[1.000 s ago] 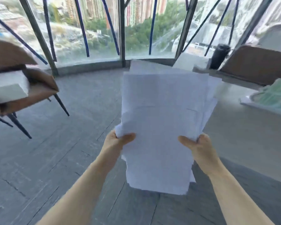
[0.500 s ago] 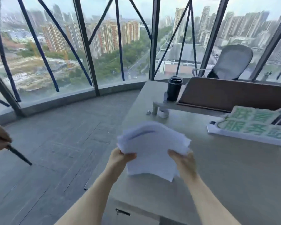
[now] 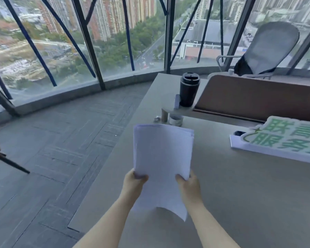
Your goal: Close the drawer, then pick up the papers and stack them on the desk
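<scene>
A stack of white papers (image 3: 162, 158) stands upright in front of me, above the near left part of the grey desk (image 3: 240, 194). My left hand (image 3: 133, 183) grips the stack's left edge near the bottom. On the right edge, my right hand (image 3: 189, 183) holds it at the same height. The sheets' lower edge curls just over the desk top; whether it touches is unclear. The drawer is hidden from view.
A black travel mug (image 3: 189, 89) stands on a small raised shelf (image 3: 179, 109) at the desk's back. A brown divider panel (image 3: 258, 97) and a green-and-white sign (image 3: 283, 138) lie to the right. A grey office chair (image 3: 268, 49) sits behind. Glass windows ring the carpeted floor (image 3: 52, 149).
I have turned from the floor to the desk. The loose, fanned papers are now squared into a neater upright stack held over the desk top, still in both hands.
</scene>
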A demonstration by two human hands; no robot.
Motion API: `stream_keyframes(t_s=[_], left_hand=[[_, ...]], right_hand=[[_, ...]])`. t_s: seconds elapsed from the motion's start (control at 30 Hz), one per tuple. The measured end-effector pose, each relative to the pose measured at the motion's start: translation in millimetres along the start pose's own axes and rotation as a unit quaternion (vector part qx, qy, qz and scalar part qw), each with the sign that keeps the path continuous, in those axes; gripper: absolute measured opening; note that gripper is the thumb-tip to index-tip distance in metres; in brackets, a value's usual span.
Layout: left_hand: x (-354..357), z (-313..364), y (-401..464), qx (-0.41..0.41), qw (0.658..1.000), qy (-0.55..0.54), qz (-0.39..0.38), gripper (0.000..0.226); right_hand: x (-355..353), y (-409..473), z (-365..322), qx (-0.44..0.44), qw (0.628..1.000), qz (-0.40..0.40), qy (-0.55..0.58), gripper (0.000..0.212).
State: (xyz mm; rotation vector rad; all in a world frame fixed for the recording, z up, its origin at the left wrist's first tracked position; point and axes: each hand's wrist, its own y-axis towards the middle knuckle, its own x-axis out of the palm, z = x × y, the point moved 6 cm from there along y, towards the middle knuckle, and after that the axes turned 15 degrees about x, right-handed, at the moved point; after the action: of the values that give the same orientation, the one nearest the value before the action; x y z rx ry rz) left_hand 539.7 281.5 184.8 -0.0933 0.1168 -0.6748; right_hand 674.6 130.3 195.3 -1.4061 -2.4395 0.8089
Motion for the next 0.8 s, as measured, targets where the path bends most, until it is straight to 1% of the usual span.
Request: stream_keyframes(t_s=[0.03, 0.13, 0.2, 0.27, 0.33, 0.43, 0.5, 0.6, 0.67, 0.73, 0.8], left_hand=[[-1, 7, 10, 0.002, 1.0, -0.001, 0.016, 0.02], [-21, 29, 53, 0.016, 0.998, 0.037, 0.048, 0.029], [-40, 33, 85, 0.019, 0.996, 0.081, 0.043, 0.03], [-60, 22, 117, 0.001, 0.992, 0.121, 0.031, 0.027], [-76, 4, 144, -0.021, 0.988, 0.154, 0.015, 0.028], [-92, -19, 175, -0.034, 0.978, 0.206, -0.005, 0.031], [-100, -32, 189, -0.04, 0.969, 0.243, -0.014, 0.031], [-108, -51, 199, -0.051, 0.968, 0.245, -0.017, 0.032], [-112, -60, 202, -0.059, 0.969, 0.241, -0.014, 0.036], [-115, -69, 203, -0.065, 0.964, 0.256, -0.011, 0.04], [-117, -74, 202, -0.055, 0.952, 0.3, -0.011, 0.05]], right_hand=[[4, 5, -11, -0.008, 1.0, 0.012, -0.005, 0.022], [22, 30, -46, -0.016, 0.999, 0.023, -0.036, 0.028], [39, 51, -60, -0.004, 0.995, 0.031, -0.096, 0.026], [62, 75, -63, 0.01, 0.988, 0.019, -0.152, 0.027], [85, 98, -57, 0.027, 0.983, 0.017, -0.182, 0.026], [114, 127, -38, 0.067, 0.98, 0.022, -0.184, 0.021], [129, 142, -27, 0.085, 0.978, 0.023, -0.187, 0.022], [141, 157, -13, 0.1, 0.977, 0.026, -0.189, 0.024], [145, 162, -9, 0.099, 0.971, 0.037, -0.213, 0.023], [145, 164, -5, 0.1, 0.96, 0.063, -0.253, 0.023], [144, 159, -6, 0.102, 0.944, 0.112, -0.294, 0.033]])
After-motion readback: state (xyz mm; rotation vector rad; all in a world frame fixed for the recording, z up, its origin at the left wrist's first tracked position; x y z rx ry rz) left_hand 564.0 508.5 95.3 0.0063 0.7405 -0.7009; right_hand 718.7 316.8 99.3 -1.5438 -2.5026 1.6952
